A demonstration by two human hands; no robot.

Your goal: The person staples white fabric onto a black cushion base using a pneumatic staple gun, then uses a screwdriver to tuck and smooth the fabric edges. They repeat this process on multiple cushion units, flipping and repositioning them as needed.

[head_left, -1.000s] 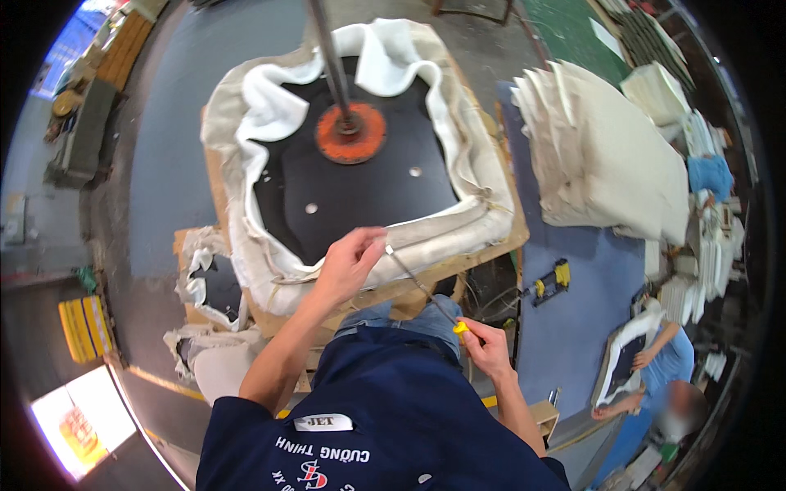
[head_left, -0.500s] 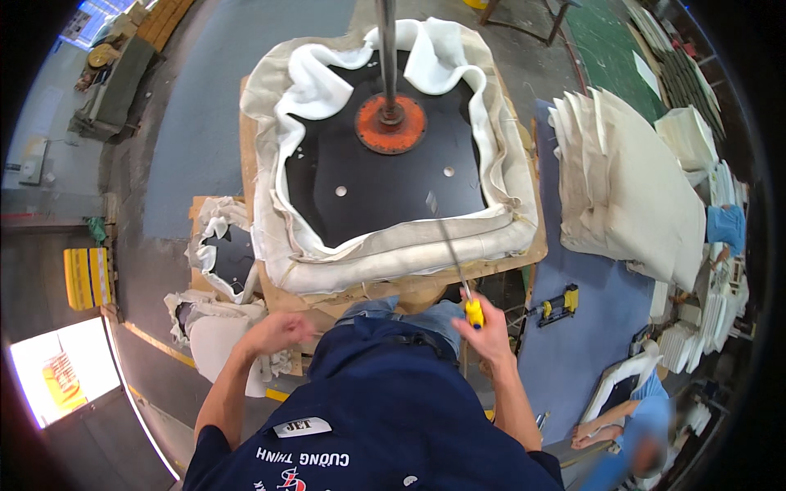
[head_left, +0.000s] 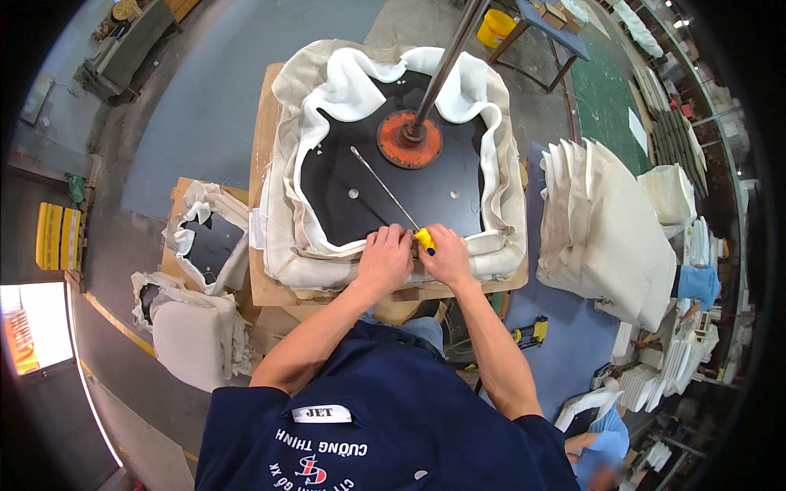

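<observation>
A seat cushion lies upside down before me, its beige fabric cover [head_left: 319,273] and white wadding [head_left: 348,78] folded up around a black board [head_left: 332,221]. My right hand [head_left: 448,260] is closed around the yellow handle of a long screwdriver [head_left: 383,190], whose shaft slants far-left above the board. Beside it, my left hand [head_left: 386,262] has its fingers curled over the cushion's near fabric edge. Its fingertips and the fabric under them are partly hidden. An orange round plate [head_left: 395,149] on a metal pole [head_left: 449,64] presses on the board.
A wooden board [head_left: 262,288] lies under the cushion. Smaller cushions [head_left: 192,331] stand at the left. To the right, a blue-grey table [head_left: 565,327] carries stacked cushion covers [head_left: 606,237] and a yellow-black staple gun [head_left: 532,333]. Another person [head_left: 606,446] works at the lower right.
Both hands have moved forward onto the cushion's near edge, and the left has taken hold of the fabric. The screwdriver's tip has swung left. My view has shifted.
</observation>
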